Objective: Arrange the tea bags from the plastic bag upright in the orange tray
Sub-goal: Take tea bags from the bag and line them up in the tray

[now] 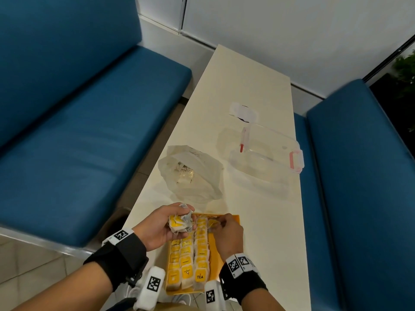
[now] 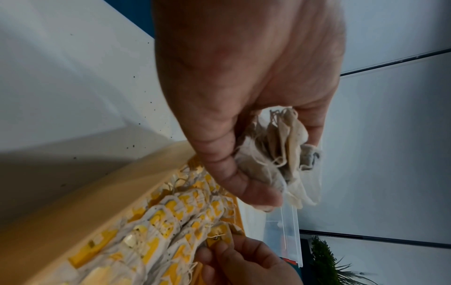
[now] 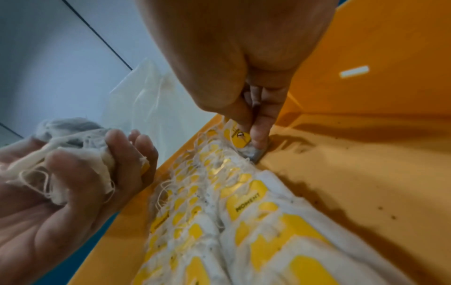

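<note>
The white table [image 1: 258, 86] bears orange tray [image 1: 233, 218], plastic bag [image 1: 202, 176], clear container [image 1: 267, 153].

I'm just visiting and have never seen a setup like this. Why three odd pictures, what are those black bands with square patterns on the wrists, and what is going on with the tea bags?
There is no machine here: a person works with two bare hands. The bands carry small cameras. The wide picture comes from a camera on the head, looking down; the other two look along each hand from the wrist.

On the white table lie a crumpled plastic bag with tea bags inside, a clear container with pink clips, and, nearest the person, the orange tray, where rows of tea bags with yellow tags already stand.

The left hand grips a bunch of tea bags. The right hand pinches a single tea bag at the far end of a row, its fingertips down by the tray floor.
</note>
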Tool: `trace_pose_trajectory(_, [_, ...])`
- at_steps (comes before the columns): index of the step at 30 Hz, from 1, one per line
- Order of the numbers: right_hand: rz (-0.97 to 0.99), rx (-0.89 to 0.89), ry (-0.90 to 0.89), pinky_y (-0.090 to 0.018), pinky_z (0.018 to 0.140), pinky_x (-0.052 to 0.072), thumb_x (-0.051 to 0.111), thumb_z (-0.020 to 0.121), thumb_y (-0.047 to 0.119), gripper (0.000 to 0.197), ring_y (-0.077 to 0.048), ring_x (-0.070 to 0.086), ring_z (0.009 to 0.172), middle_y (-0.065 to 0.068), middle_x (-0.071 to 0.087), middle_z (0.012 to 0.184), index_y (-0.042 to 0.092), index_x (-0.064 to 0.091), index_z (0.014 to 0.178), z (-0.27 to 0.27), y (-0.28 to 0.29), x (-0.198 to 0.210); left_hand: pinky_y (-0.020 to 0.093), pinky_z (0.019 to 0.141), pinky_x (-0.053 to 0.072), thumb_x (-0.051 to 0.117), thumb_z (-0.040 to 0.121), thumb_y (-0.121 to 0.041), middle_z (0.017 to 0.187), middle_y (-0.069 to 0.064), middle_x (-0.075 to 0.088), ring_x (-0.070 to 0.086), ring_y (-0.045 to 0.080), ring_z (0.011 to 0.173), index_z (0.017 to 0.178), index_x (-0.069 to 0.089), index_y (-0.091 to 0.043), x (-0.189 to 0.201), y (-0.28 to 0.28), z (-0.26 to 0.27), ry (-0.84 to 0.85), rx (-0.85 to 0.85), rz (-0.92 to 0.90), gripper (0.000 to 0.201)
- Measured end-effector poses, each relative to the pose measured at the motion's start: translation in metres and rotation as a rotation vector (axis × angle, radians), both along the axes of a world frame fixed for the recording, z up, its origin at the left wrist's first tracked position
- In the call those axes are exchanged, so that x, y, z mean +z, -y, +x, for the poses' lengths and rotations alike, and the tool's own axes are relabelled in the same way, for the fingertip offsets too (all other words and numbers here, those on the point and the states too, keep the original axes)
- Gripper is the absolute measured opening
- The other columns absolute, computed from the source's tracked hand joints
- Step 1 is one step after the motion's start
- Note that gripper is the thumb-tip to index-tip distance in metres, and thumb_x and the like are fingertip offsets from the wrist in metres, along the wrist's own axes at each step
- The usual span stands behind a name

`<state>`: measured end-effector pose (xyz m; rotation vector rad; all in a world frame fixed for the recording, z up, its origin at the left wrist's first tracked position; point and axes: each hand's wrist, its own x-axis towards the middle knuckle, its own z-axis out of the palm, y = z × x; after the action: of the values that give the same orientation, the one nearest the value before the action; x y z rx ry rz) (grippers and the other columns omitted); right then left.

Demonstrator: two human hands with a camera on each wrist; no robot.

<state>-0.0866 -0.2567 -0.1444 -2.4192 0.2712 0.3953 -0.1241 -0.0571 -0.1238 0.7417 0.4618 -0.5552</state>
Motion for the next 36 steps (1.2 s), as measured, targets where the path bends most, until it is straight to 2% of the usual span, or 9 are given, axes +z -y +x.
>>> trace_pose_trajectory(6, [0.073, -0.146, -0.022, -0.041, 0.076, 0.061, 0.059, 0.088, 0.011, 0.022, -0.021, 0.071, 0.076, 0.000, 0.070, 0.083, 0.030, 0.057, 0.077, 0.000, -0.001, -0.015, 0.032, 0.062, 0.059, 0.065, 0.087, -0.018, 0.101, 0.017, 0.068, 0.070, 0.032, 0.090, 0.114, 0.065, -0.007, -0.002, -0.002, 0.001, 0.000, -0.011, 0.003, 0.030])
trace_pose_trajectory(9, [0.104, -0.186, -0.032, -0.039, 0.073, 0.061, 0.060, 0.089, 0.009, 0.017, -0.017, 0.071, 0.069, 0.000, 0.071, 0.080, 0.025, 0.063, 0.082, 0.000, -0.001, -0.015, 0.032, 0.062, 0.059, 0.064, 0.088, -0.018, 0.101, 0.018, 0.068, 0.069, 0.033, 0.092, 0.114, 0.065, -0.006, -0.003, -0.002, 0.001, -0.001, -0.017, 0.000, 0.028])
trace_pose_trajectory(12, [0.139, -0.203, -0.048, -0.018, 0.056, 0.056, 0.054, 0.095, 0.006, 0.016, -0.011, 0.069, 0.061, 0.000, 0.072, 0.078, 0.017, 0.064, 0.090, 0.001, 0.003, -0.013, 0.033, 0.062, 0.059, 0.064, 0.088, -0.018, 0.102, 0.018, 0.067, 0.068, 0.034, 0.095, 0.114, 0.065, -0.006, -0.004, -0.002, 0.002, -0.003, -0.023, -0.004, 0.028])
trace_pose_trajectory(14, [0.162, -0.210, -0.061, -0.012, 0.051, 0.050, 0.050, 0.097, 0.004, 0.019, -0.010, 0.068, 0.060, -0.003, 0.073, 0.081, 0.018, 0.063, 0.094, 0.000, 0.004, -0.012, 0.033, 0.062, 0.059, 0.064, 0.089, -0.017, 0.103, 0.019, 0.067, 0.068, 0.033, 0.093, 0.114, 0.065, -0.006, -0.005, -0.002, 0.003, 0.001, -0.027, -0.003, 0.028])
trace_pose_trajectory(18, [0.176, -0.200, -0.054, -0.013, 0.053, 0.052, 0.048, 0.099, 0.005, 0.021, -0.009, 0.071, 0.065, -0.001, 0.074, 0.085, 0.017, 0.066, 0.103, 0.001, 0.007, -0.013, 0.032, 0.062, 0.059, 0.063, 0.091, -0.018, 0.104, 0.018, 0.068, 0.068, 0.031, 0.091, 0.117, 0.064, -0.006, -0.007, -0.002, 0.003, 0.007, -0.031, -0.002, 0.028])
trace_pose_trajectory(24, [0.134, -0.177, -0.142, -0.020, 0.052, 0.055, 0.052, 0.093, -0.001, 0.015, -0.007, 0.067, 0.053, -0.007, 0.073, 0.083, 0.005, 0.066, 0.090, 0.007, 0.010, -0.010, 0.033, 0.062, 0.059, 0.065, 0.089, -0.017, 0.106, 0.019, 0.067, 0.067, 0.033, 0.093, 0.116, 0.065, -0.006, -0.010, -0.003, 0.004, 0.005, -0.038, -0.001, 0.029])
trace_pose_trajectory(27, [0.136, -0.174, -0.179, -0.025, 0.052, 0.057, 0.052, 0.091, -0.004, 0.018, -0.017, 0.069, 0.062, -0.003, 0.068, 0.083, 0.009, 0.056, 0.080, 0.010, 0.008, -0.009, 0.033, 0.062, 0.058, 0.066, 0.088, -0.017, 0.106, 0.018, 0.066, 0.066, 0.033, 0.095, 0.116, 0.065, -0.007, -0.011, -0.002, 0.006, 0.010, -0.045, 0.000, 0.030])
trace_pose_trajectory(31, [0.120, -0.118, -0.192, -0.033, 0.056, 0.062, 0.051, 0.091, 0.001, 0.026, -0.020, 0.070, 0.061, -0.006, 0.072, 0.081, 0.016, 0.069, 0.079, 0.012, 0.003, -0.010, 0.032, 0.062, 0.058, 0.065, 0.088, -0.017, 0.105, 0.018, 0.067, 0.068, 0.032, 0.091, 0.117, 0.064, -0.006, -0.011, -0.002, 0.008, 0.017, -0.044, 0.002, 0.031])
trace_pose_trajectory(36, [0.100, -0.109, -0.163, -0.040, 0.062, 0.063, 0.048, 0.094, 0.006, 0.039, -0.023, 0.072, 0.067, -0.002, 0.073, 0.075, 0.027, 0.062, 0.063, 0.010, 0.000, -0.011, 0.032, 0.062, 0.058, 0.066, 0.088, -0.016, 0.104, 0.018, 0.067, 0.066, 0.033, 0.093, 0.117, 0.064, -0.005, -0.011, -0.002, 0.009, 0.025, -0.047, 0.007, 0.031])
